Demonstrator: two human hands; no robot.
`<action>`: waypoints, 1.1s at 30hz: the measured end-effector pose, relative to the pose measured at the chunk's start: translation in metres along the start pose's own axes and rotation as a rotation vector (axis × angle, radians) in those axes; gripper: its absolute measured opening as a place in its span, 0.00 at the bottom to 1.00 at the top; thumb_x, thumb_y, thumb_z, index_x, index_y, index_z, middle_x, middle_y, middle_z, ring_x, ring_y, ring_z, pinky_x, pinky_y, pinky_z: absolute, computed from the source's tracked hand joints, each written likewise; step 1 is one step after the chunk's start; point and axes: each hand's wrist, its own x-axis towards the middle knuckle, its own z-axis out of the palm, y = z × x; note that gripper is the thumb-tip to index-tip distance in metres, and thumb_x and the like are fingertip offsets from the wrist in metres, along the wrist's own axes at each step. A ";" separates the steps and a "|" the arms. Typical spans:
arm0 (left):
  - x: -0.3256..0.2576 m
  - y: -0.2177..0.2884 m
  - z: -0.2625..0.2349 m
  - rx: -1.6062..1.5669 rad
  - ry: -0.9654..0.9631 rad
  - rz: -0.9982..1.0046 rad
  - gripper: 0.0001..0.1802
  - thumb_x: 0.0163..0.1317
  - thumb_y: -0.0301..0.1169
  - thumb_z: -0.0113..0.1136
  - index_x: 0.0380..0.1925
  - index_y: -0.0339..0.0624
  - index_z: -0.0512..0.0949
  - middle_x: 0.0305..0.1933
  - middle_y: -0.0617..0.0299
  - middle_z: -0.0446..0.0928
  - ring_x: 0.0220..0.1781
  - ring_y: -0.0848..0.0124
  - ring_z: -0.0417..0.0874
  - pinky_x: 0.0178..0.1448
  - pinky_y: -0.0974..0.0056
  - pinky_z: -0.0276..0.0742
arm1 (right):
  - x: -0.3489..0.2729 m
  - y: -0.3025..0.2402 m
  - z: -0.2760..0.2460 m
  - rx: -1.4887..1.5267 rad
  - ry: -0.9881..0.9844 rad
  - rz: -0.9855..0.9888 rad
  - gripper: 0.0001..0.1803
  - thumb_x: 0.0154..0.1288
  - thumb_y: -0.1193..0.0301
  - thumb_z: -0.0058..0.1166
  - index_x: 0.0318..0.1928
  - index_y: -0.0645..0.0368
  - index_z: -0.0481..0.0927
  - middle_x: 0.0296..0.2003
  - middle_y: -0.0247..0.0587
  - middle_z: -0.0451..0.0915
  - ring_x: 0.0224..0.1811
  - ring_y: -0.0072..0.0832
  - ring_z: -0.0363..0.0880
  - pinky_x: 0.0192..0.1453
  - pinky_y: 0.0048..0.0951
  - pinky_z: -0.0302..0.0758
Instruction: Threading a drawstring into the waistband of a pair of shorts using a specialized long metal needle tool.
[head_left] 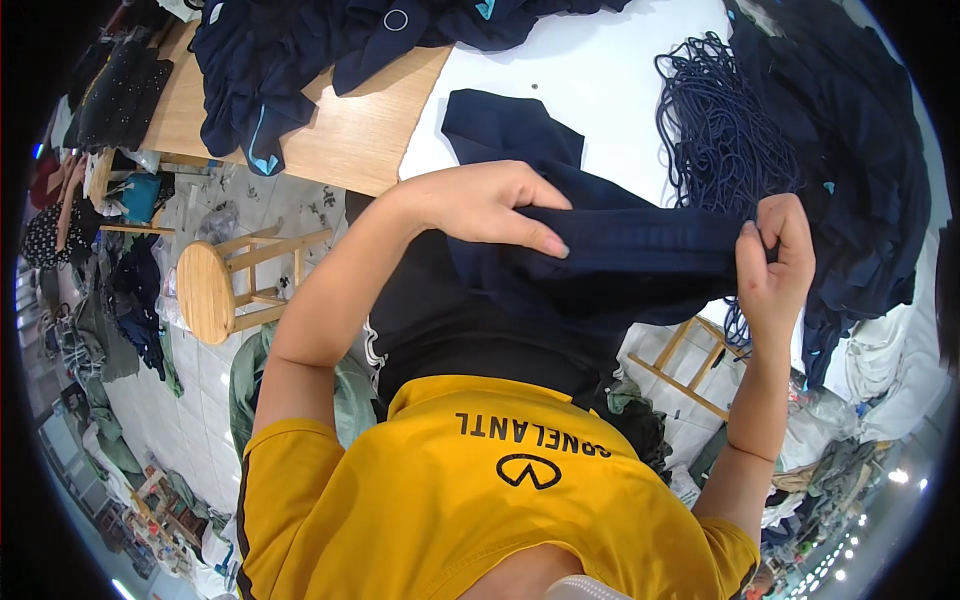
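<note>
A dark navy garment (pixel 620 245) is stretched between my hands in front of my body, a wide waistband-like edge running across it. My left hand (pixel 495 205) grips its left end with the thumb on top and the fingers tucked into the cloth. At the other end, my right hand (pixel 778 255) pinches the band's corner between thumb and curled fingers. Part of the garment lies on the white tabletop (pixel 610 80), and the rest hangs over the near edge.
A tangled heap of navy cords (pixel 715 125) lies just beyond my right hand, beside piled dark cloth (pixel 850 150). More navy garments (pixel 270 60) cover the far table. A wooden stool (pixel 205 292) stands at the left; another stool (pixel 685 365) is below the table at right.
</note>
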 end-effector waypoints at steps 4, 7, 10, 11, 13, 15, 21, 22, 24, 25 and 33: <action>-0.019 0.001 0.002 -0.264 0.049 0.035 0.14 0.62 0.33 0.62 0.41 0.33 0.80 0.34 0.67 0.81 0.34 0.80 0.74 0.44 0.73 0.72 | -0.005 0.003 -0.008 -0.137 0.100 -0.022 0.14 0.45 0.89 0.47 0.23 0.60 0.57 0.25 0.38 0.62 0.25 0.25 0.60 0.30 0.22 0.61; -0.009 0.007 0.006 -0.061 0.017 0.122 0.16 0.61 0.36 0.64 0.41 0.33 0.80 0.32 0.65 0.81 0.32 0.80 0.73 0.40 0.72 0.72 | -0.010 0.000 0.005 -0.081 0.098 -0.082 0.14 0.46 0.89 0.48 0.23 0.61 0.59 0.26 0.40 0.65 0.25 0.27 0.62 0.29 0.22 0.62; 0.002 0.017 0.011 0.261 0.105 0.075 0.18 0.58 0.40 0.66 0.29 0.32 0.77 0.21 0.57 0.71 0.22 0.69 0.67 0.31 0.66 0.67 | -0.009 -0.011 0.018 -0.055 0.045 -0.084 0.14 0.49 0.88 0.52 0.24 0.62 0.60 0.28 0.42 0.67 0.26 0.30 0.65 0.30 0.24 0.65; 0.004 0.020 0.015 0.419 0.149 0.056 0.21 0.56 0.42 0.67 0.23 0.32 0.75 0.15 0.53 0.67 0.17 0.64 0.64 0.26 0.63 0.64 | -0.009 -0.014 0.022 -0.017 0.017 -0.092 0.14 0.50 0.87 0.54 0.24 0.62 0.61 0.29 0.43 0.69 0.26 0.32 0.67 0.31 0.24 0.66; 0.007 0.016 0.031 0.358 0.297 0.103 0.21 0.55 0.40 0.67 0.19 0.32 0.72 0.14 0.49 0.65 0.17 0.55 0.65 0.25 0.59 0.64 | -0.011 -0.024 0.029 0.012 -0.069 -0.079 0.16 0.53 0.82 0.60 0.25 0.62 0.63 0.32 0.46 0.73 0.29 0.35 0.72 0.32 0.26 0.69; 0.011 0.014 0.039 0.389 0.440 0.259 0.18 0.54 0.37 0.66 0.20 0.33 0.74 0.17 0.47 0.70 0.19 0.53 0.73 0.26 0.57 0.66 | -0.014 -0.037 0.035 0.027 -0.176 -0.081 0.21 0.50 0.71 0.69 0.30 0.60 0.64 0.40 0.48 0.75 0.34 0.39 0.76 0.33 0.29 0.72; 0.007 0.003 0.050 0.636 0.755 0.352 0.08 0.53 0.34 0.65 0.29 0.43 0.79 0.20 0.57 0.78 0.22 0.60 0.80 0.26 0.62 0.72 | -0.018 -0.034 0.044 0.042 -0.261 -0.113 0.44 0.41 0.85 0.62 0.63 0.55 0.60 0.66 0.59 0.50 0.54 0.54 0.71 0.50 0.37 0.75; 0.002 0.004 0.050 0.764 0.823 0.433 0.08 0.53 0.34 0.65 0.29 0.44 0.79 0.20 0.59 0.78 0.22 0.61 0.80 0.25 0.63 0.72 | -0.021 -0.022 0.048 0.005 -0.249 -0.086 0.48 0.40 0.89 0.55 0.67 0.58 0.56 0.69 0.58 0.46 0.60 0.50 0.67 0.53 0.33 0.75; -0.026 0.009 0.021 1.035 0.890 0.400 0.12 0.47 0.30 0.69 0.34 0.44 0.81 0.27 0.61 0.82 0.24 0.65 0.82 0.29 0.65 0.74 | -0.026 0.011 0.044 -0.196 -0.158 0.177 0.50 0.40 0.95 0.50 0.69 0.55 0.55 0.70 0.56 0.46 0.58 0.48 0.71 0.56 0.36 0.76; -0.042 0.010 0.004 1.122 0.903 0.350 0.11 0.49 0.30 0.68 0.35 0.45 0.81 0.27 0.62 0.82 0.24 0.66 0.82 0.29 0.65 0.74 | -0.037 0.029 0.040 -0.266 -0.180 0.204 0.51 0.40 0.95 0.49 0.69 0.53 0.55 0.69 0.54 0.49 0.61 0.49 0.69 0.60 0.37 0.74; -0.032 0.029 -0.045 1.546 0.987 0.604 0.14 0.40 0.29 0.68 0.30 0.60 0.83 0.41 0.76 0.78 0.49 0.70 0.72 0.55 0.60 0.55 | -0.062 -0.033 0.041 -0.130 -0.417 0.057 0.54 0.53 0.70 0.66 0.72 0.67 0.41 0.72 0.60 0.44 0.75 0.51 0.43 0.75 0.50 0.39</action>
